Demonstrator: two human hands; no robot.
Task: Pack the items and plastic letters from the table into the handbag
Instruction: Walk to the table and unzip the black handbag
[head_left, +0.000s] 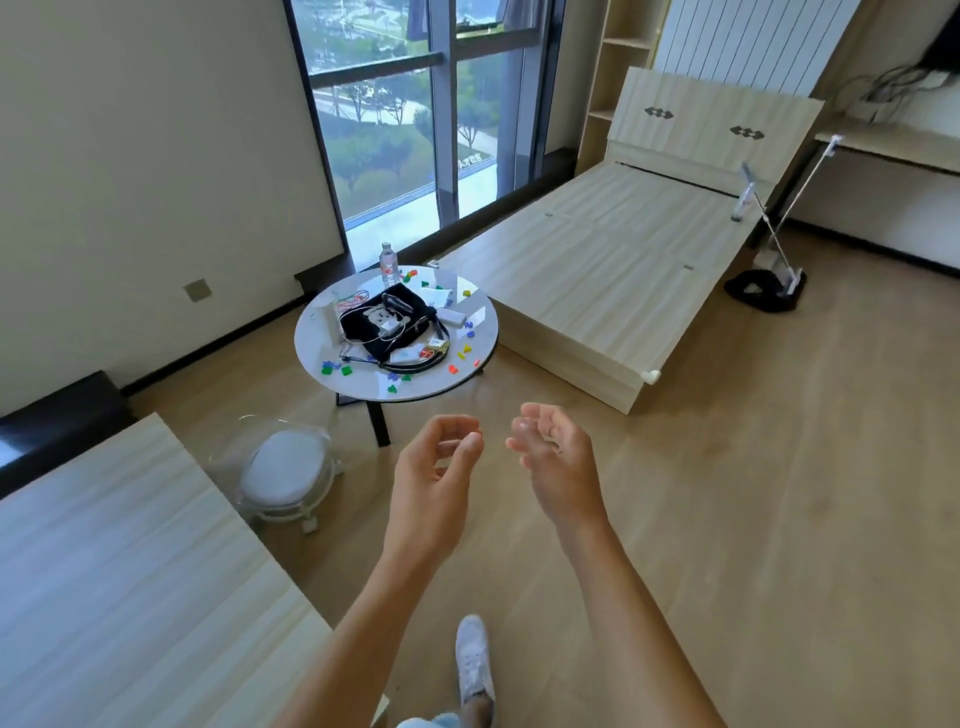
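Note:
A round white table stands ahead of me by the window. On its middle lies a black handbag with a white cartoon print and a loose strap. Small coloured plastic letters are scattered around the bag, mostly along the front and right rim. White boxes and cards, a white cable and a water bottle also rest on the table. My left hand and my right hand hover in the air well short of the table, fingers curled loosely, holding nothing.
A clear stool with a white seat stands left of the table's black leg. A bare wooden bed frame runs along the right. A wooden surface fills the lower left. My white shoe is on the wooden floor.

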